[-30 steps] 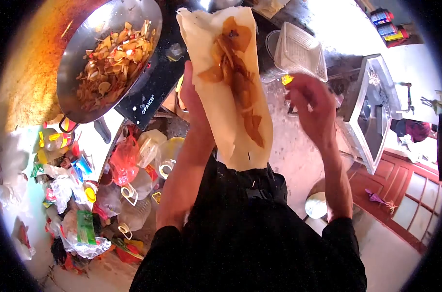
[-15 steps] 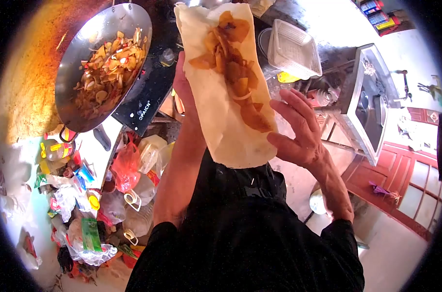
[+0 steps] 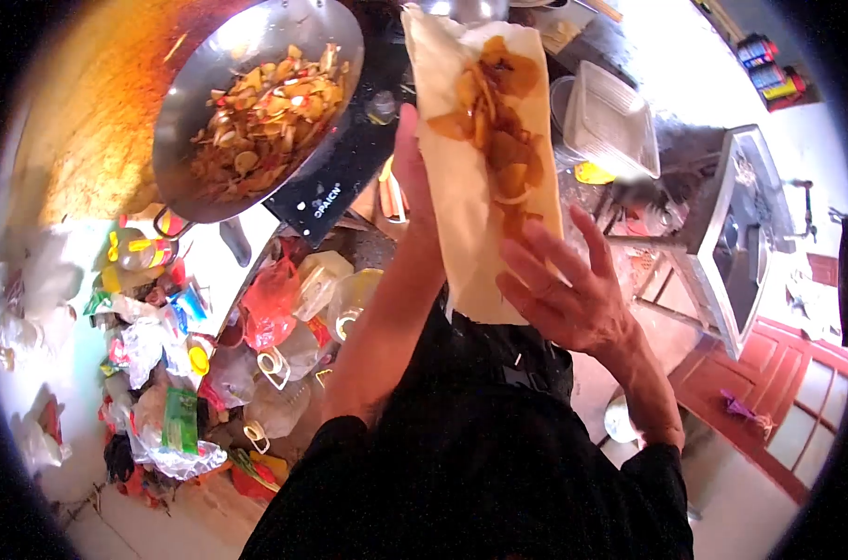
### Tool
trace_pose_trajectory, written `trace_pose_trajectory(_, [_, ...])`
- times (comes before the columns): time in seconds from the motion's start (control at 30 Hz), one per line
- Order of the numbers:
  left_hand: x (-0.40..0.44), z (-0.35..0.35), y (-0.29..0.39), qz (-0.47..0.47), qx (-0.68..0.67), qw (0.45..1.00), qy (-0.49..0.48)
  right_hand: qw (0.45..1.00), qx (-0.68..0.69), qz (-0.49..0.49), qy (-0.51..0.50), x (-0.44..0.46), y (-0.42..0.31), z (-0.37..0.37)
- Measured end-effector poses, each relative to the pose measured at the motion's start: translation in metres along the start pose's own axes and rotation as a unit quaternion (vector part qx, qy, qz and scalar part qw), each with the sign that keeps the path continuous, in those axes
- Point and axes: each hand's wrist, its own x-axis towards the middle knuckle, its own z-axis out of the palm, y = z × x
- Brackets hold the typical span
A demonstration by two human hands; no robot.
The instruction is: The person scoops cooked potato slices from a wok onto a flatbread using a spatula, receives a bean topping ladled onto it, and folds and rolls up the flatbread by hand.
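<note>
A long, pale flatbread rests on my left hand, which holds it up from beneath; the thumb shows at its left edge and the other fingers are hidden. Cooked, brown, glossy potato slices lie in a strip along the bread. My right hand is over the lower right end of the bread, fingers apart, with the fingertips at the lowest slices. Whether they touch the food or just the bread, I cannot tell.
To the left, a wok of cooked slices sits on a black cooktop. A white plastic basket stands right of the bread, with a sink beyond. Bags and bottles, including a red bag, crowd the lower left.
My right hand has moved inward from the bread's right edge to over its lower end. The bread and my left hand appear farther right in view, as the whole scene shifts.
</note>
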Motion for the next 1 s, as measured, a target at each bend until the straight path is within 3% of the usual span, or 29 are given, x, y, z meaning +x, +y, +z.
trace_pose_trajectory(0.03, [0.0, 0.0, 0.0, -0.021, -0.037, 0.998, -0.044, 1.0, 0.004, -0.014, -0.021, 0.001, 0.001, -0.001])
trace_pose_trajectory(0.13, [-0.001, -0.002, 0.002, 0.021, 0.065, 0.997, 0.035, 0.998, 0.032, -0.036, -0.045, 0.004, 0.0, 0.002])
trace_pose_trajectory(0.17, [-0.002, -0.002, 0.0, 0.004, -0.016, 0.999, -0.035, 0.997, 0.039, -0.041, -0.051, 0.005, 0.0, 0.001])
trace_pose_trajectory(0.2, [-0.003, -0.001, 0.001, 0.001, 0.001, 1.0, -0.019, 0.996, 0.047, -0.045, -0.057, 0.006, 0.0, 0.002])
trace_pose_trajectory(0.33, [-0.006, 0.003, 0.005, 0.022, 0.09, 0.995, 0.028, 0.996, 0.077, -0.051, -0.005, 0.012, 0.004, 0.001])
trace_pose_trajectory(0.5, [-0.007, 0.012, 0.003, 0.045, 0.128, 0.988, 0.071, 0.99, 0.107, 0.015, 0.087, 0.008, 0.0, 0.017])
trace_pose_trajectory(0.6, [-0.007, 0.018, 0.002, 0.057, 0.113, 0.988, 0.091, 0.973, 0.116, 0.112, 0.165, 0.012, -0.01, 0.02])
trace_pose_trajectory(0.83, [-0.005, 0.016, 0.009, 0.056, 0.142, 0.981, 0.116, 0.926, 0.199, 0.28, 0.157, 0.021, -0.012, 0.023])
trace_pose_trajectory(0.93, [-0.004, -0.016, 0.024, 0.078, 0.121, 0.99, -0.005, 0.891, 0.262, 0.33, 0.168, 0.021, -0.016, 0.031])
trace_pose_trajectory(1.0, [-0.007, -0.009, 0.021, 0.06, 0.085, 0.994, 0.017, 0.878, 0.266, 0.374, 0.137, 0.02, -0.019, 0.026])
